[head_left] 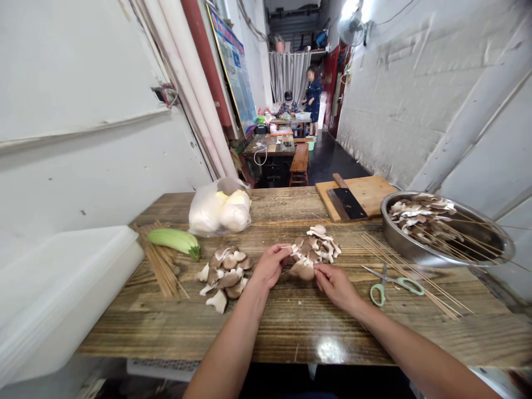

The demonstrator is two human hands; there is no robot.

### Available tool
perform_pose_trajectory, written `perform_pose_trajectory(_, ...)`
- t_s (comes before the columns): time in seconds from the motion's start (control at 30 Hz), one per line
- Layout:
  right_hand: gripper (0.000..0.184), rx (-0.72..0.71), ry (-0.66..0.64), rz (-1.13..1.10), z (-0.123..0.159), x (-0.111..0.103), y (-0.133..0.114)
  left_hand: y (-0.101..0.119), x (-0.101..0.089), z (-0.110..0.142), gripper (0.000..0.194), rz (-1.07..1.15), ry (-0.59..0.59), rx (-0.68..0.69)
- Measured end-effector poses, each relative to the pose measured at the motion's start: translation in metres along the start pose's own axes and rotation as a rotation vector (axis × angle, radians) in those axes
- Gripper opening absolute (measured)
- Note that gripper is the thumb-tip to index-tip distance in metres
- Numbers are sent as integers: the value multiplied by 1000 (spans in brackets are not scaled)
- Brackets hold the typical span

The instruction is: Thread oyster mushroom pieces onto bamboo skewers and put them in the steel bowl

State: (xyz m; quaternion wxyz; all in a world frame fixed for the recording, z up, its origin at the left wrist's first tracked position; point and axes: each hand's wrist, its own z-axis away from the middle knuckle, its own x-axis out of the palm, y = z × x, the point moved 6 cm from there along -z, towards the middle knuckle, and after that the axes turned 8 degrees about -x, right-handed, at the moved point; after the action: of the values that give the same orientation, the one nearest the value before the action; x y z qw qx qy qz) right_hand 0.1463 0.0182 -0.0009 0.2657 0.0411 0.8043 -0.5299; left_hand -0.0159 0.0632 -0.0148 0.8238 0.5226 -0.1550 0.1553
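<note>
My left hand (270,266) and my right hand (333,284) rest on a wooden table (291,321), each closed on a clump of brown and white mushroom pieces (302,270) between them. More mushroom pieces (318,244) lie just beyond the clump. A second pile of mushroom pieces (224,274) sits to the left of my left hand. A few thin bamboo skewers (399,271) lie to the right of my right hand, beside green-handled scissors (393,284).
A steel bowl (415,252) at the right holds skewered mushrooms. A cleaver (347,200) lies on a cutting board (368,191). A plastic bag of white things (220,210), a green squash (174,241), a skewer bundle (160,263) and a white tub (62,288) stand left. Two people are far down the corridor.
</note>
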Motion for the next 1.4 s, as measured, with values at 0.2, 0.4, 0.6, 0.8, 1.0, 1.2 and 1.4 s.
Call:
perform_pose_trajectory(0.2,28,13,3,-73,-1,-1,-2,5,0,3,32,86,-42,-41)
perform_pose_trajectory(0.4,30,7,-27,-71,-1,-1,-5,2,7,3,26,76,-129,-34)
perform_pose_trajectory(0.6,32,-19,-39,-24,0,-1,-4,-2,8,2,23,81,-123,-36)
perform_pose_trajectory(0.8,31,-38,-17,-8,-2,-4,-8,2,10,3,24,62,-116,-1)
perform_pose_trajectory(1.0,28,-11,377,-19,-6,-64,-5,25,3,14,32,-362,159,412)
perform_pose_trajectory(1.2,28,40,584,-98,-5,-91,8,-1,45,27,20,-1123,-78,619)
perform_pose_trajectory(1.4,26,38,522,-90,-4,-79,3,-15,54,27,8,-1376,-136,655)
